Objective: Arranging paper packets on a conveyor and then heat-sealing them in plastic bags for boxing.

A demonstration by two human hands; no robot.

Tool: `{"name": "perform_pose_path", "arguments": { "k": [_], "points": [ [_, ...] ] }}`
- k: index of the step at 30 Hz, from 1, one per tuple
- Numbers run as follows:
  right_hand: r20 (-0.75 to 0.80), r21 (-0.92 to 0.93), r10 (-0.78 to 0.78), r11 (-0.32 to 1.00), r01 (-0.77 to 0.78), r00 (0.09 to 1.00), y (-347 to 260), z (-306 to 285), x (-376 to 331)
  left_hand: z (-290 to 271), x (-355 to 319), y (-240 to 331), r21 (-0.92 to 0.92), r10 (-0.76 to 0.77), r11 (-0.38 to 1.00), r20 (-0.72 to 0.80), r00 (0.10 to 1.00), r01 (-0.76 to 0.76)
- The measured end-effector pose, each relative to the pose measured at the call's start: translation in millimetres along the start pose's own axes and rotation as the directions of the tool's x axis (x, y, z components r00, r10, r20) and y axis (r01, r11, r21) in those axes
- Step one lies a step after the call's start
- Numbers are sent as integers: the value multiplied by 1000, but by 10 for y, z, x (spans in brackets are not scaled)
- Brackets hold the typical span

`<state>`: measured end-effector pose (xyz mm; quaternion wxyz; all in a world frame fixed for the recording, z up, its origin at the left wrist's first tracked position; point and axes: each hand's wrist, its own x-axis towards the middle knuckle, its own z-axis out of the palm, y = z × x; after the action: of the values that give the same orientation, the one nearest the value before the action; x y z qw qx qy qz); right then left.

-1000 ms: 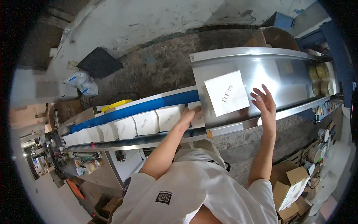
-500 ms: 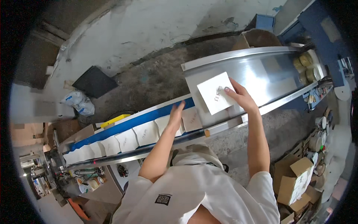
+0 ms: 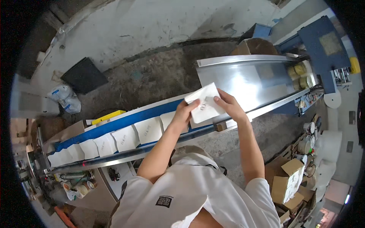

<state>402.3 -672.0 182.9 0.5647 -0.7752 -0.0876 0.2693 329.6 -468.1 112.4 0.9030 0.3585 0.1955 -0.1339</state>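
Gripping white square stack point(image 3: 205, 111) from opposite sides, left hand point(image 3: 183, 113) and right hand point(image 3: 232, 108) both closed on it, by left end of steel table point(image 3: 262, 78); best press evenly, keeping edges flush.

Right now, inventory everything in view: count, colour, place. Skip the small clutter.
held packet: one, white, near centre
metal table: one, silver, upper right
belt: one, blue, left of table
belt packets: several, white, overlapping along belt
bar: one, yellow, at belt's far side
panel: one, dark, floor upper left
plastic bags: count unclear, whitish, near panel
open carton: one, brown, lower right
shirt: one, white, lower centre
left hand: one, bare, packet's left side
right hand: one, bare, packet's right side
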Motion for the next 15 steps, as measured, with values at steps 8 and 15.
{"name": "perform_pose_path", "arguments": {
  "k": [8, 15],
  "points": [
    [72, 548, 254, 798, -251, 965, 199, 607, -343, -368, -808, 501, 103, -69, 993, 97, 993, 59],
    [180, 412, -30, 910, -48, 983, 22, 933, -1491, -237, -1524, 69, 589, 104, 798, 75, 992, -128]
  ]
}}
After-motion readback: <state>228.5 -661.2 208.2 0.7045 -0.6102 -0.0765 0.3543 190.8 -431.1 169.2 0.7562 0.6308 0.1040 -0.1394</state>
